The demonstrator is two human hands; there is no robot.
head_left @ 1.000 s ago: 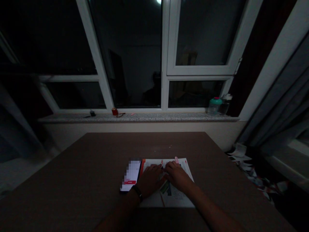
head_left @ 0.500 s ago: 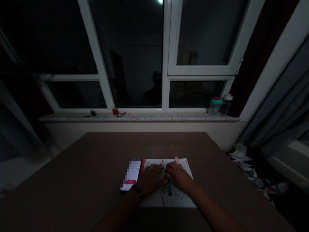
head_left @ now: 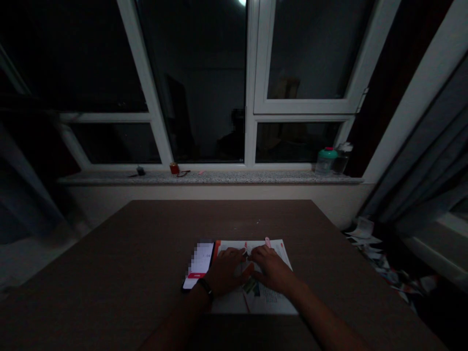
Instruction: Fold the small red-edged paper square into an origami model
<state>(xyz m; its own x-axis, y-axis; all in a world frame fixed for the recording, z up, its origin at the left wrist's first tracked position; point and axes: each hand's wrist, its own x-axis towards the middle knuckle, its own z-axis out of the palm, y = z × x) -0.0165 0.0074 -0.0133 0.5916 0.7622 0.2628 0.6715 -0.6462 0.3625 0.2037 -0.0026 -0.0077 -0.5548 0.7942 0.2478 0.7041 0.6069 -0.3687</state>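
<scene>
A printed booklet or sheet (head_left: pixel 272 302) with an orange left edge lies on the brown table (head_left: pixel 219 217). Over its left half rests my left hand (head_left: pixel 227 272), a dark band on the wrist, its fingers bent together near the paper's middle. My right hand (head_left: pixel 269 267) lies on the right half, fingers curled towards the left hand. Something small and pale shows between the fingertips, too dim to make out. A pink object (head_left: pixel 267 241) sticks out above the right hand. Left of the paper lies a phone (head_left: pixel 202 258) with a lit screen.
On the window sill (head_left: pixel 226 178) stand a teal-lidded bottle (head_left: pixel 326 160), a clear bottle (head_left: pixel 342 158), a small red jar (head_left: pixel 174 168) and a small dark item (head_left: pixel 141 170). Papers (head_left: pixel 363 229) are piled right of the table. Curtains hang at both sides.
The picture on the phone's screen has changed slightly. Both hands have stayed almost in place, with only tiny shifts.
</scene>
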